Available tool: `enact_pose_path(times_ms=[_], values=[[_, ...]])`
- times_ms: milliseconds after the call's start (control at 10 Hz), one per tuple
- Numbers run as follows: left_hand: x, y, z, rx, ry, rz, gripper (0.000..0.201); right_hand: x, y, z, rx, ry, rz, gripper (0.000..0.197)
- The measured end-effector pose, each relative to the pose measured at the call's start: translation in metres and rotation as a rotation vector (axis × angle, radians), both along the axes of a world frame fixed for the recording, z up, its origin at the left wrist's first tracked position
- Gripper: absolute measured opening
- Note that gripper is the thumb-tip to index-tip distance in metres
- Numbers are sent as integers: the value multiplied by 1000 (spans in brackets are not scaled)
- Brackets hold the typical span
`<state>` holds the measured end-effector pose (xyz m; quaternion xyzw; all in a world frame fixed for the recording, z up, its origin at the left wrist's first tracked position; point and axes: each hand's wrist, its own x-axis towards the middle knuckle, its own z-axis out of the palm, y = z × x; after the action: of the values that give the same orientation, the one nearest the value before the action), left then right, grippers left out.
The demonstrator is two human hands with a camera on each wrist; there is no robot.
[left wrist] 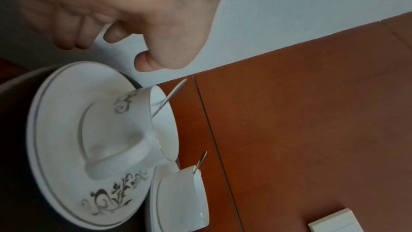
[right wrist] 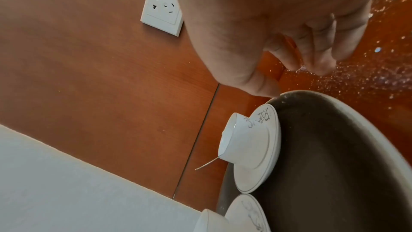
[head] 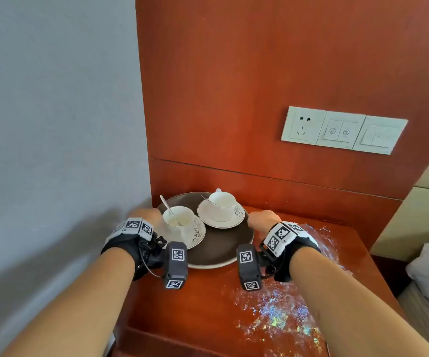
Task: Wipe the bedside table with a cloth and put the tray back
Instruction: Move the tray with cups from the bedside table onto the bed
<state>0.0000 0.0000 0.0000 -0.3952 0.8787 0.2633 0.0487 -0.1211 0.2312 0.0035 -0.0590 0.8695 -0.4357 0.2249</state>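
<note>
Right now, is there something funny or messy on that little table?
Yes. Shiny rainbow glitter is scattered over the right and front of the bedside table, beside the tray. The two cups sit upright on their saucers; nothing looks spilled or broken.

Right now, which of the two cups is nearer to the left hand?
The cup at the tray's front left, its spoon leaning toward the grey wall. The other cup stands farther back, toward the right hand.
</note>
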Motion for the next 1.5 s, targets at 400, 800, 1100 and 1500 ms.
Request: enact_pose_path(times_ms=[400,800,1100,1500], values=[[-19,-18,-34,326,357,238,37,8,-22,-7,402,104,-81,29],[-13,-26,-43,560,493,379,23,14,-22,-10,465,129,-115,32],[3,46,29,653,525,389,45,28,39,24,390,200,-247,33],[-22,235,62,795,655,223,36,62,241,59,271,293,-571,35]])
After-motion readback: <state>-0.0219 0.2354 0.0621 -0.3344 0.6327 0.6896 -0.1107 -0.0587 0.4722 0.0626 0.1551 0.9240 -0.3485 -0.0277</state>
